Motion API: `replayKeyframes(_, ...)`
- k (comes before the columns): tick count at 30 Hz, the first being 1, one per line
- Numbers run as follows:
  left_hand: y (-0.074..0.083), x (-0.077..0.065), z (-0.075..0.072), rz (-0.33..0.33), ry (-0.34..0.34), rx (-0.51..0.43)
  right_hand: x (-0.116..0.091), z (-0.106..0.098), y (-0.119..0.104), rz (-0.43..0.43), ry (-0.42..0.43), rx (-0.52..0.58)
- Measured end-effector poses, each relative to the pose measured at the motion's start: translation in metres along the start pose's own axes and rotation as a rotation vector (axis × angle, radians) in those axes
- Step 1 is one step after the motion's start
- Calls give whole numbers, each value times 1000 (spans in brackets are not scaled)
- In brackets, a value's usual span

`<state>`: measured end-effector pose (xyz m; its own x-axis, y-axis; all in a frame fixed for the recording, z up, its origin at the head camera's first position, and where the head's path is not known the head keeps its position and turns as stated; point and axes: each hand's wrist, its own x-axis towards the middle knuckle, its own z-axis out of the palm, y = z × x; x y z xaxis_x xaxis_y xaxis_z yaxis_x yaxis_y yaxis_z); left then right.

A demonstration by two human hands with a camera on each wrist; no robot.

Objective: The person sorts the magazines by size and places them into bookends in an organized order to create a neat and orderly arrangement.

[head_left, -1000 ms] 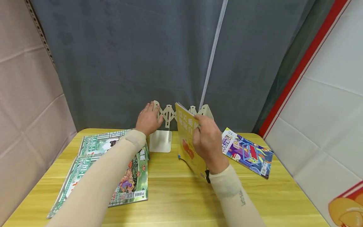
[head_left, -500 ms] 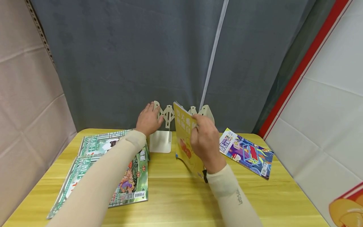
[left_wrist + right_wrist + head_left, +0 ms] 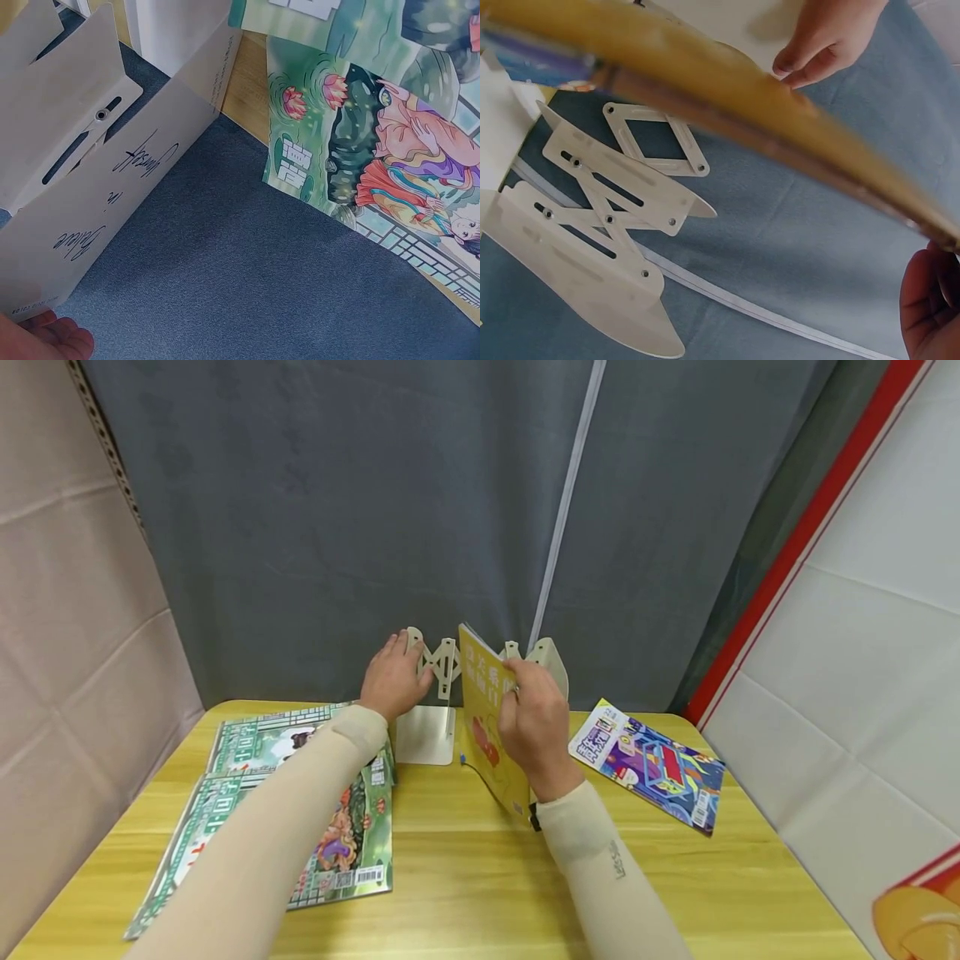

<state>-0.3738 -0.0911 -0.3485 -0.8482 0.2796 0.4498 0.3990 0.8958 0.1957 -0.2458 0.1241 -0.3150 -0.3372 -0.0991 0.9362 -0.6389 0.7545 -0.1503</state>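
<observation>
My left hand (image 3: 393,677) holds the left end plate of a cream expandable metal bookend (image 3: 444,668), its fingertips at the plate's edge in the left wrist view. My right hand (image 3: 536,727) pinches a thin yellow book (image 3: 486,718) near its top corner. The book stands upright, turned at an angle, in front of the bookend's middle and hides part of the lattice. In the right wrist view the book (image 3: 727,97) crosses above the bookend's slotted plates (image 3: 615,187). Whether the book's lower edge touches the table cannot be seen.
Green illustrated magazines (image 3: 352,827) lie at left, partly under my left forearm. A purple magazine (image 3: 660,764) lies at right on the wooden table (image 3: 450,893). A grey curtain (image 3: 337,527) hangs behind the bookend, with a white panel (image 3: 847,635) at right.
My right hand and the yellow book have shifted slightly left and away from me, toward the bookend. More of the purple magazine shows. The left hand has stayed in place.
</observation>
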Motion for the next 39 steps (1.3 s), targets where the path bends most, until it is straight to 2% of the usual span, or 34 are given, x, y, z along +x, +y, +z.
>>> replayKeyframes(6, 2, -1, 0, -9, 3, -4, -1, 9, 4, -13, 22, 8)
replayKeyframes(12, 5, 2, 1, 11, 15, -7, 0, 18, 9, 13, 16, -10)
replayKeyframes(18, 5, -1, -1, 2, 1, -9, -4, 30, 9, 11, 25, 19)
replayKeyframes(31, 3, -3, -1, 22, 19, 1, -5, 57, 12, -2, 116, 20)
replayKeyframes(39, 7, -3, 2, 17, 22, -5, -3, 63, 14, 29, 84, 10)
